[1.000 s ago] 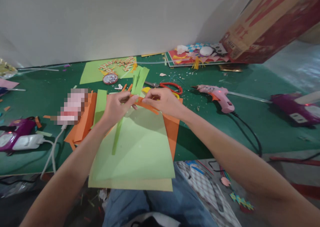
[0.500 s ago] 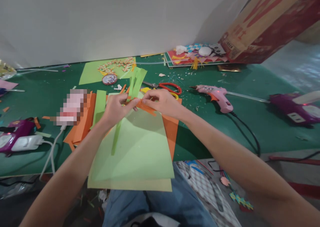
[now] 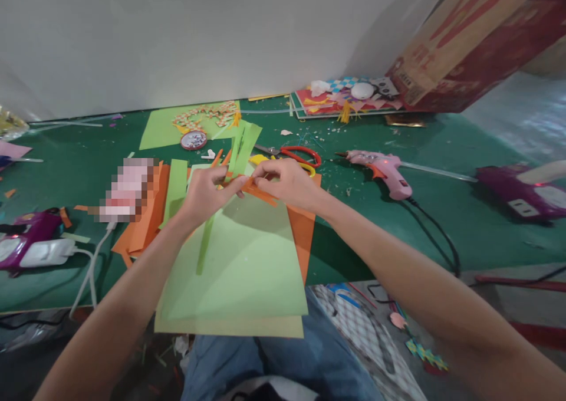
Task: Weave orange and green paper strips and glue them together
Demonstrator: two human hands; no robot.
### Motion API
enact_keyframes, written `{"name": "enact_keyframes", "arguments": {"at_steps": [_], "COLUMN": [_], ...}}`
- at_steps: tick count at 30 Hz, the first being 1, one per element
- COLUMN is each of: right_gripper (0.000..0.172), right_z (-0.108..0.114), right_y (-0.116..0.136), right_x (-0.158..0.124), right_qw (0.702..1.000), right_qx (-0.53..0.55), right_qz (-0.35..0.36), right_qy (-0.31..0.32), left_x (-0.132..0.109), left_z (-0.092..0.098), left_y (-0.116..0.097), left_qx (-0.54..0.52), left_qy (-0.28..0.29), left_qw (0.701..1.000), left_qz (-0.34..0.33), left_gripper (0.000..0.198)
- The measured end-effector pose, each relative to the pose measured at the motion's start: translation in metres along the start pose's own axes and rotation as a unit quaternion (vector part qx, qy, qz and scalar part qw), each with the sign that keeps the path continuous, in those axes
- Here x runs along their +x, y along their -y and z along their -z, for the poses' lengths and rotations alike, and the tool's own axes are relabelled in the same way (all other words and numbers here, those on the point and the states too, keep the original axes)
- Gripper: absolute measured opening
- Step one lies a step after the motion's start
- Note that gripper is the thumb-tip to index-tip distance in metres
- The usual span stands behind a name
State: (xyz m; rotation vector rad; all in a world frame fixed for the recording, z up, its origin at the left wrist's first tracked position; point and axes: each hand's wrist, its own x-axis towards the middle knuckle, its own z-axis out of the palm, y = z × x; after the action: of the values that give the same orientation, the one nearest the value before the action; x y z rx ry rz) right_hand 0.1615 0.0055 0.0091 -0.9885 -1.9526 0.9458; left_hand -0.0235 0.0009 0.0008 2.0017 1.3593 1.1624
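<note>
Over a pale green sheet (image 3: 247, 259), both hands meet on a small bundle of crossed paper strips. My left hand (image 3: 207, 193) is closed, its thumb and fingers pinching the strips from the left. Opposite it, my right hand (image 3: 289, 181) pinches an orange paper strip (image 3: 263, 196), whose end slants down to the right. Green paper strips (image 3: 242, 147) stick up beyond the fingers, and a single green strip (image 3: 205, 245) hangs toward me below my left hand. Where the strips cross is partly hidden by my fingers.
Scissors with red handles (image 3: 303, 153) lie behind my right hand, near yellow handles (image 3: 307, 168). A pink glue gun (image 3: 382, 170) with a cord rests to the right. On the left are orange sheets (image 3: 152, 218) and purple power strips (image 3: 38, 236). A round dish (image 3: 193, 140) sits behind.
The upright green strips and the orange strip's end have shifted very slightly to the right. Both hands keep nearly the same place and grip.
</note>
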Motion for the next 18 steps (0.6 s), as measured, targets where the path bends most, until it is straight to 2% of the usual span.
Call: {"name": "enact_keyframes", "arguments": {"at_steps": [18], "right_gripper": [0.018], "right_z": [0.0014], "right_y": [-0.0022], "right_x": [-0.001], "right_qw": [1.0], "right_qx": [-0.006], "right_qz": [0.003], "right_qy": [-0.007], "left_x": [0.0001], "left_z": [0.0029], "left_y": [-0.0033], "left_qx": [0.001], "left_qy": [0.003], "left_qw": [1.0], "left_qz": [0.009], "left_gripper": [0.029]}}
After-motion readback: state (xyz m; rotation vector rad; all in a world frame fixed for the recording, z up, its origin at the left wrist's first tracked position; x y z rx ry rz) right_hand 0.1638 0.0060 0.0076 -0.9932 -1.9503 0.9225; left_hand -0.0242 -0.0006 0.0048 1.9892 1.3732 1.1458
